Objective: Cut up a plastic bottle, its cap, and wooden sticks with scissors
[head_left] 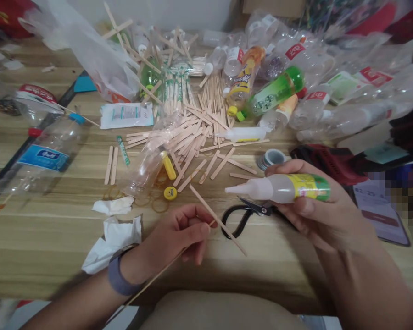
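My left hand (189, 233) pinches a thin wooden skewer (147, 285) that runs down toward my lap. At the skewer's upper end a flat craft stick (223, 225) lies crosswise, its middle by my fingertips; whether it is joined to the skewer I cannot tell. My right hand (316, 211) is wrapped round a glue bottle (282, 188) with a yellow-green label. The bottle is tilted on its side, its white nozzle pointing left, above and apart from the craft stick. Black-handled scissors (239, 220) lie on the table beneath the bottle.
Loose craft sticks (192, 137) are heaped mid-table, with plastic bottles (275, 91) crowded behind. A clear bottle (147, 160), yellow cap (170, 193), tape roll (273, 158) and crumpled tissue (113, 238) lie nearer. A phone (382, 215) rests at right, a blue-labelled bottle (43, 157) at left.
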Tool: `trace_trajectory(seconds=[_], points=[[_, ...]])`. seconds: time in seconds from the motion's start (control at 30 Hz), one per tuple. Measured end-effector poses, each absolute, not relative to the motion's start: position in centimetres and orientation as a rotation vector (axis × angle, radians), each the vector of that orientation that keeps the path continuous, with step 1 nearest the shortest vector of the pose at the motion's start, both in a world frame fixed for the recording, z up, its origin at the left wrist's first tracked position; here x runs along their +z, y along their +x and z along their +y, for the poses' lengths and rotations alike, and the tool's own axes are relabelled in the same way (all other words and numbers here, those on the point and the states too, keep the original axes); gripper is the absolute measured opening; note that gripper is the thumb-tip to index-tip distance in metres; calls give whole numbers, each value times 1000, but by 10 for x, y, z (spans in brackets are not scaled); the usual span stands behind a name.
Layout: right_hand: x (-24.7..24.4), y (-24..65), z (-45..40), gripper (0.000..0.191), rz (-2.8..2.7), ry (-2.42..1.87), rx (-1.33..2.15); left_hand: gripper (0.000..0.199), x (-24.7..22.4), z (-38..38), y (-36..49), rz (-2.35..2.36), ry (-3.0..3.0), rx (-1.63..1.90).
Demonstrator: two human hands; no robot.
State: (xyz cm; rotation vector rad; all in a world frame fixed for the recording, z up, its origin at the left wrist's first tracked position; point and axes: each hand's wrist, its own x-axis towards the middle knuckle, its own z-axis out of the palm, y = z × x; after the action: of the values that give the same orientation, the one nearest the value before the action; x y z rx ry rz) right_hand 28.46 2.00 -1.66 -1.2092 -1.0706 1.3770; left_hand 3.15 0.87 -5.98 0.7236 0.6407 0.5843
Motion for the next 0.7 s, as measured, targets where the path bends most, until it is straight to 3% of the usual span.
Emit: trace_trajectory(seconds=[0.4, 0.7], points=[[-22, 283, 19, 46, -1001, -1145, 1514, 32, -68, 2, 37, 676, 652, 611], [-21, 273, 11, 42, -1045, -1177, 1275, 31, -69, 2, 37, 664, 636, 586]])
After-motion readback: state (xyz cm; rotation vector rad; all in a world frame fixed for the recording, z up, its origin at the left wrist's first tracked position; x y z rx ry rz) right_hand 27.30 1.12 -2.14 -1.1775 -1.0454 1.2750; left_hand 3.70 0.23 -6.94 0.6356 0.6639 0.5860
